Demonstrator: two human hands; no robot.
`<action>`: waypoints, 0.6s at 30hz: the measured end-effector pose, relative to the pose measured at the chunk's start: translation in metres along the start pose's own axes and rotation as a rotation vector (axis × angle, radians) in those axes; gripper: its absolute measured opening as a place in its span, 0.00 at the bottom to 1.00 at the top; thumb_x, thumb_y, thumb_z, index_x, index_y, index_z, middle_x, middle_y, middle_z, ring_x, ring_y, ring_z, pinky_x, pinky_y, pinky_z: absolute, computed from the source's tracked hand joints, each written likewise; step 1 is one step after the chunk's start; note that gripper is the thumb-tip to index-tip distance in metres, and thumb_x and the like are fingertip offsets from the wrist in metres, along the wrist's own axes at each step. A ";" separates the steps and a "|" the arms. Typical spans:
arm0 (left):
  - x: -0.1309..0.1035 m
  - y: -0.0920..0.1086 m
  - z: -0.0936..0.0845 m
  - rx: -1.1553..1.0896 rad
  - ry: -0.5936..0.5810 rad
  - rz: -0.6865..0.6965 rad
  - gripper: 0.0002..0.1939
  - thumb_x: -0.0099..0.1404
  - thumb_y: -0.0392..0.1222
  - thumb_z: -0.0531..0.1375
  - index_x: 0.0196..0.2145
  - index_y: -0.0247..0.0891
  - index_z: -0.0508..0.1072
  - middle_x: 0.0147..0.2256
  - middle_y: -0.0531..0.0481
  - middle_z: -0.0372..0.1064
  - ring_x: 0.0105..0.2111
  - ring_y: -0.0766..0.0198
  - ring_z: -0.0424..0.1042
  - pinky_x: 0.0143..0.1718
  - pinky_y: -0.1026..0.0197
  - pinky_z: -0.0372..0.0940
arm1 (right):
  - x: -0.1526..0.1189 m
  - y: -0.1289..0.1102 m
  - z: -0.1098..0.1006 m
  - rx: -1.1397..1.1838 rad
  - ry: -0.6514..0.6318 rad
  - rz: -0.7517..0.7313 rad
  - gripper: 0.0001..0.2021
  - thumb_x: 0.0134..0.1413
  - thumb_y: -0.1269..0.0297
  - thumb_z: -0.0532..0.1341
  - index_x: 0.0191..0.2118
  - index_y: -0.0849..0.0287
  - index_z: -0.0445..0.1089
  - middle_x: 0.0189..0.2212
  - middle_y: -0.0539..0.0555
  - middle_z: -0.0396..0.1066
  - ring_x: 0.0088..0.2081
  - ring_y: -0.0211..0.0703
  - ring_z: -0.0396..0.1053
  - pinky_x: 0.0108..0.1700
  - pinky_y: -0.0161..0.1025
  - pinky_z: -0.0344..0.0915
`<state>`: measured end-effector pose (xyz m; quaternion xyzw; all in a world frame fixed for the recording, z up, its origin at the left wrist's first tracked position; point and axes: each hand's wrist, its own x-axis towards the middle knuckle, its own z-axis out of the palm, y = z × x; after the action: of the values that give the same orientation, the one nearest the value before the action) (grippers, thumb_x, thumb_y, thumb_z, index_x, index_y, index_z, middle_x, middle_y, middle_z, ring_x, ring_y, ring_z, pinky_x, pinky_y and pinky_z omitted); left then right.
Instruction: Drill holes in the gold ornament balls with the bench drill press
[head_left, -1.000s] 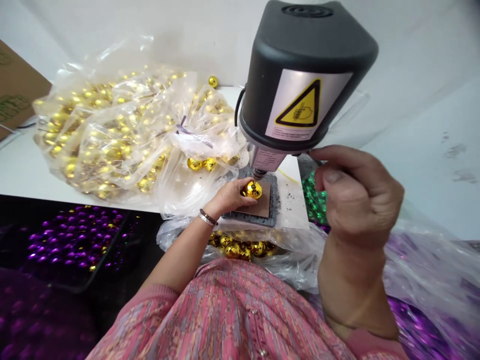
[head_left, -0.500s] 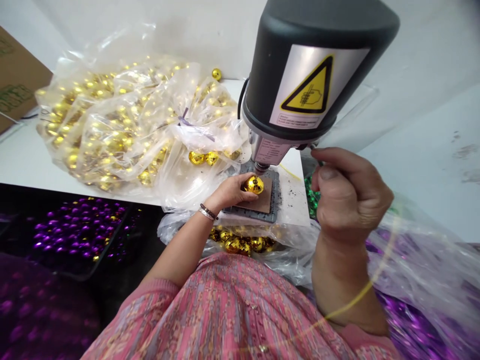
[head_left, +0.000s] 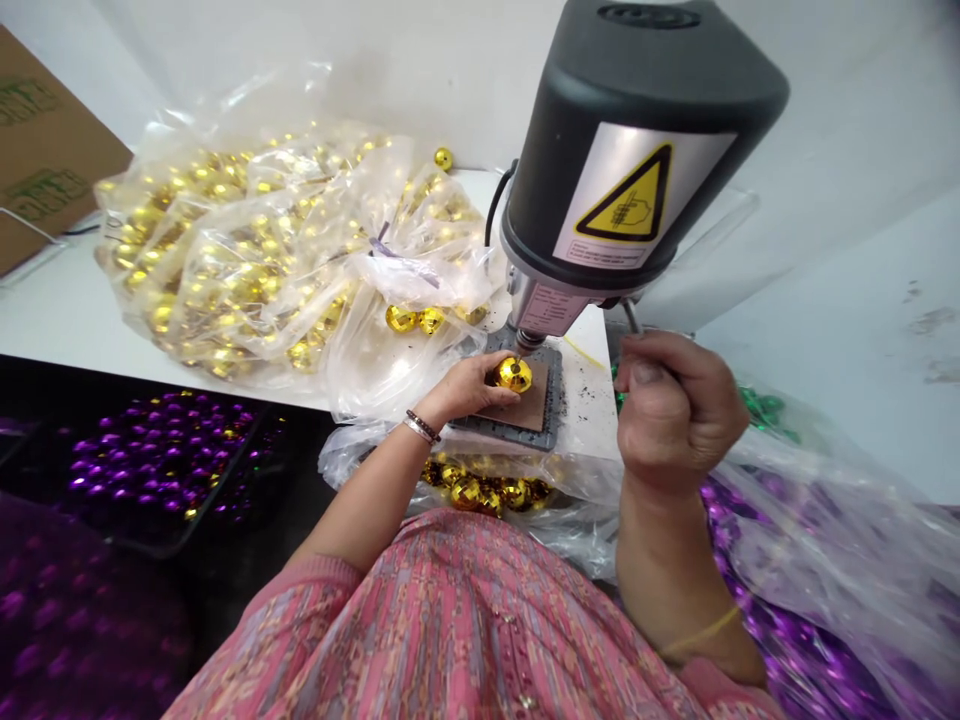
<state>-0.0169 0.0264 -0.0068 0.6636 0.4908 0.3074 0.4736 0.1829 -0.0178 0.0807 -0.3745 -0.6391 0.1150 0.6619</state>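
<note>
Between the thumb and fingers of my left hand sits a shiny gold faceted ball, dark spot at its top. It rests on a brown square pad over the grey base plate of a small drill press. The chuck hangs right above the ball; whether the bit touches it I cannot tell. My right hand is closed around the end of the press's metal lever, at the right of the machine.
A big clear plastic bag of gold balls covers the table's left side, loose gold balls beside it. More gold balls lie in plastic below the table edge. Purple balls fill a dark crate. A cardboard box stands far left.
My right hand has moved down and inward with the lever, which now points lower. My left hand keeps the gold ball under the chuck. The whole view has shifted slightly.
</note>
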 end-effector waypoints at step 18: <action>0.001 -0.005 0.000 -0.006 -0.014 -0.002 0.26 0.52 0.46 0.70 0.49 0.36 0.77 0.41 0.50 0.77 0.41 0.57 0.74 0.45 0.59 0.68 | -0.010 0.015 0.011 0.218 0.068 -0.060 0.09 0.61 0.66 0.60 0.42 0.54 0.78 0.25 0.48 0.69 0.28 0.33 0.67 0.34 0.37 0.69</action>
<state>-0.0179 0.0276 -0.0114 0.6638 0.4871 0.3037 0.4794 0.1759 -0.0098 0.0630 -0.2846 -0.6108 0.1512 0.7233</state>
